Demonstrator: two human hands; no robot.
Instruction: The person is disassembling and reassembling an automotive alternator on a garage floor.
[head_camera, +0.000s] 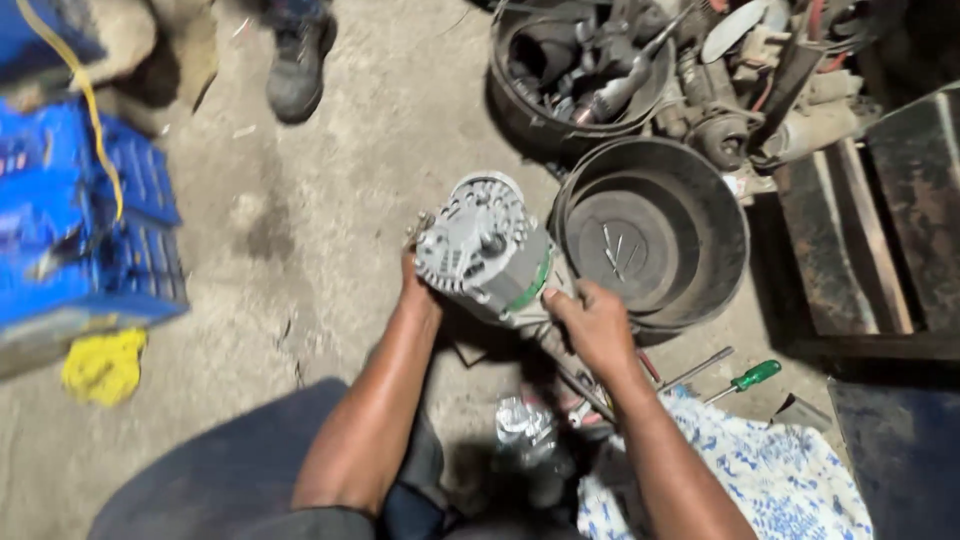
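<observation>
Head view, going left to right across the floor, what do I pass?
Blue crate → yellow rag → left hand → alternator → right hand → empty black tub → green-handled screwdriver → dark wooden box.

The alternator (487, 248) is pale silver-grey metal with dark slots in its finned face and a green band round its middle, and the round tub (655, 232) just beside it is dull black with a few pale streaks on its bottom. On the grey, stain-mottled concrete floor (330, 170), a screwdriver (742, 381) with a bright green handle lies near the lower right, next to a white cloth (770, 470) patterned with small blue flowers. By the left edge of the floor stands a bright blue crate (85, 230) with a yellow cord (95, 130) across it and a yellow rag (103, 366) below it, and at the top edge is a grey-black shoe (297, 65).
</observation>
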